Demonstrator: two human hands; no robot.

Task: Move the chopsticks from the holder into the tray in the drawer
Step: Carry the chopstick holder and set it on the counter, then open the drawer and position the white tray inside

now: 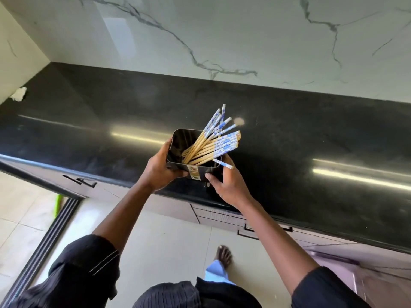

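A black square holder [178,141] sits near the front edge of the black countertop [289,138]. Several wooden chopsticks [213,143] with blue-and-white patterned tops lean out of it toward the right. My left hand [159,172] grips the holder's left side, thumb on the near wall. My right hand [226,185] holds the holder's near right corner, thumb on the front wall by a small label. One chopstick pokes out over my right fingers. No drawer tray is in view.
A marble wall [222,36] rises behind the counter. A crumpled white scrap [19,94] lies at the far left of the counter. Closed drawers with black handles [249,230] run under the counter. My bare foot [223,256] stands on the tiled floor.
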